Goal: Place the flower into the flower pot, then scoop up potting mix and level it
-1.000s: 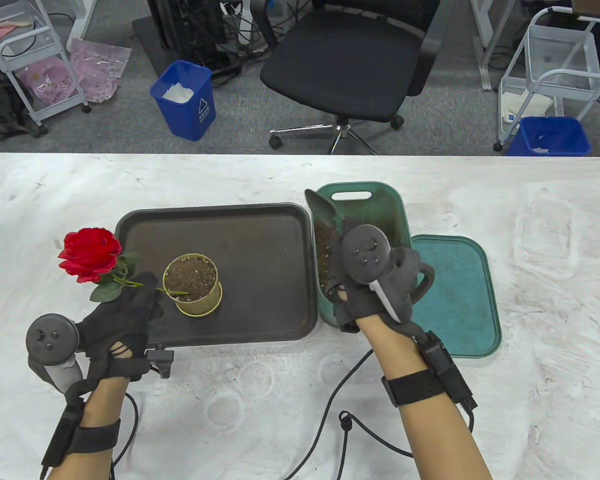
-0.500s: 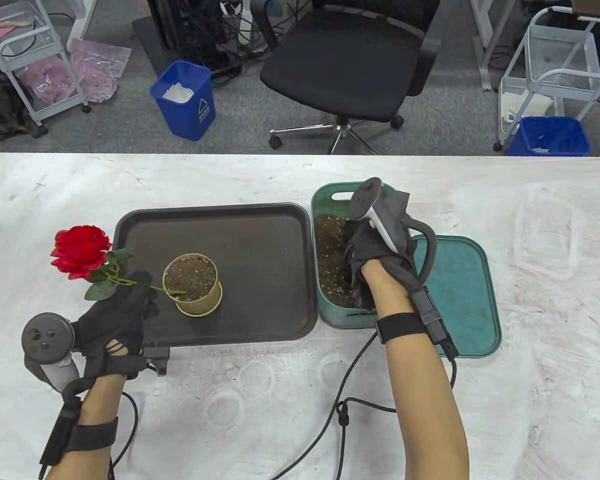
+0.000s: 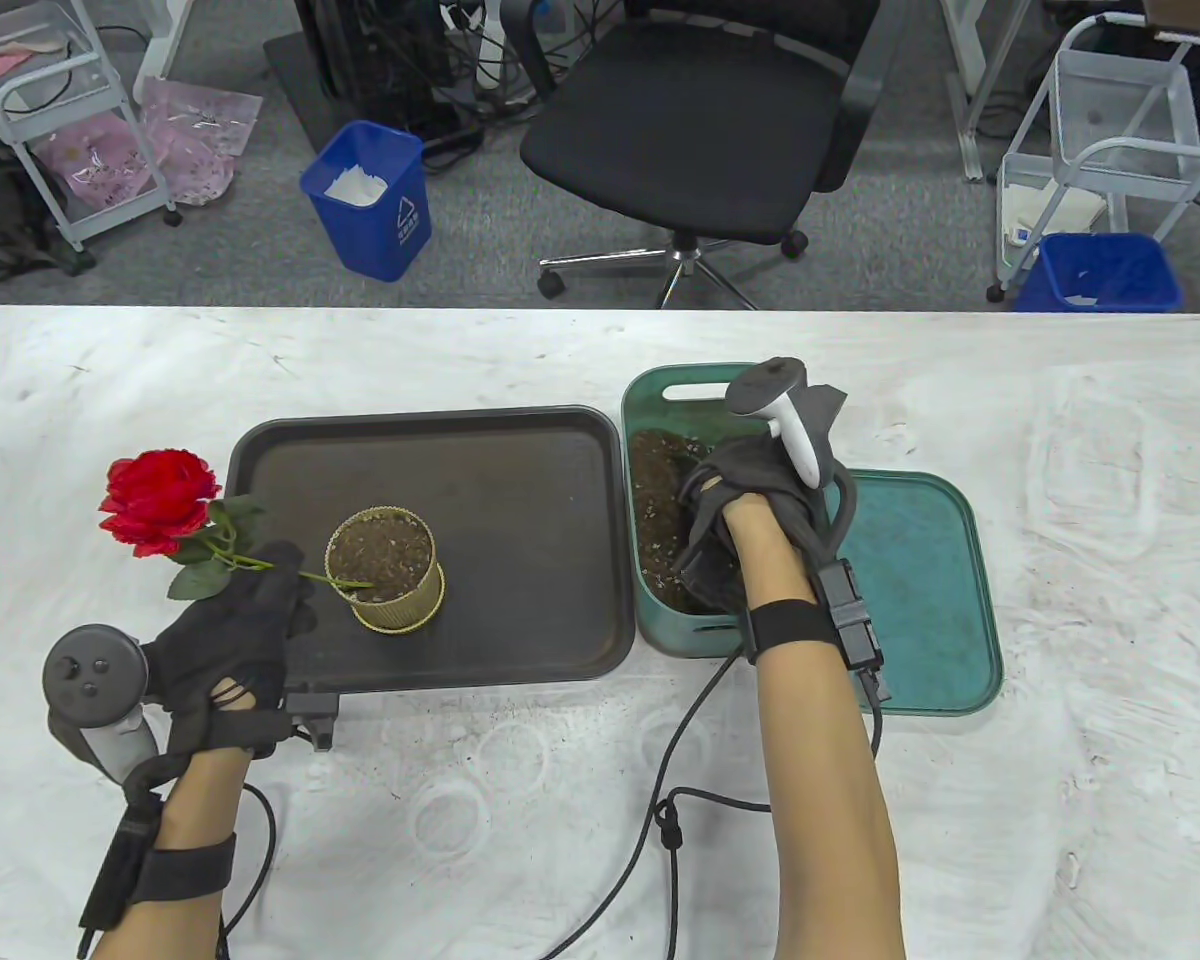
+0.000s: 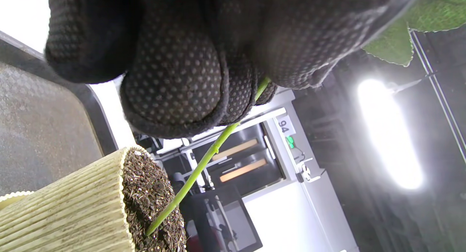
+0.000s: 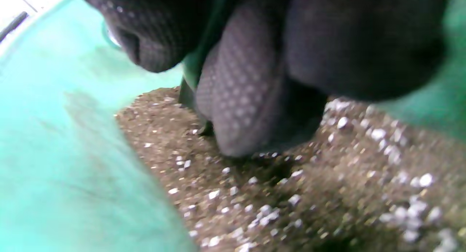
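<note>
At the left side of the dark tray (image 3: 520, 480), the flower (image 3: 155, 500) leans far out, its thin green stem end touching the soil in the ribbed, cream flower pot (image 3: 385, 570). Left hand (image 3: 230, 640) pinches the stem. Right hand (image 3: 750, 500) grips a scoop in the green bin (image 3: 650, 610). I think it should dig shallow: the grainy, white-speckled potting mix (image 3: 655, 510) spills easily.

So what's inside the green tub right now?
The green tub holds brown potting mix with white specks. The right hand reaches into it; the scoop blade is mostly hidden by the fingers.
</note>
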Demonstrator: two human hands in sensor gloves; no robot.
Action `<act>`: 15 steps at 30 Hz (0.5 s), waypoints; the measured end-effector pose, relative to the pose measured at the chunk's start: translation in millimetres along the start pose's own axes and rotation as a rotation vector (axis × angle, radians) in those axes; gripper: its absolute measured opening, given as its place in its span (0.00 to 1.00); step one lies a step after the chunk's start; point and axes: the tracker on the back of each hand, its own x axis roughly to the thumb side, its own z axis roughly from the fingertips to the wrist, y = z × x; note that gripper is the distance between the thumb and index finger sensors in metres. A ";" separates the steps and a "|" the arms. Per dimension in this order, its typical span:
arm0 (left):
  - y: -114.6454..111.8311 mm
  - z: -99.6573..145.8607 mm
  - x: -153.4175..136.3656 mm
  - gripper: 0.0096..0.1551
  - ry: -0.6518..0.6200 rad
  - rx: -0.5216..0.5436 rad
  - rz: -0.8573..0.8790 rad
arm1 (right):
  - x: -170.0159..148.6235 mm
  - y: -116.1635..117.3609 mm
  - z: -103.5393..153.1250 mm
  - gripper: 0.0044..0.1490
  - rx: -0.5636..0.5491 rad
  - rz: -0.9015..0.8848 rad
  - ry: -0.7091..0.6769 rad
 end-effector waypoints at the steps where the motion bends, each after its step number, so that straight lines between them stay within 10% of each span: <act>1: 0.3 -0.1 -0.3 0.23 -0.002 0.002 -0.005 | -1.2 0.6 0.0 0.35 0.039 -0.048 0.003; 15: -0.8 0.1 -0.5 0.23 -0.012 -0.005 -0.007 | -35.3 -8.8 31.3 0.35 0.158 -0.388 -0.018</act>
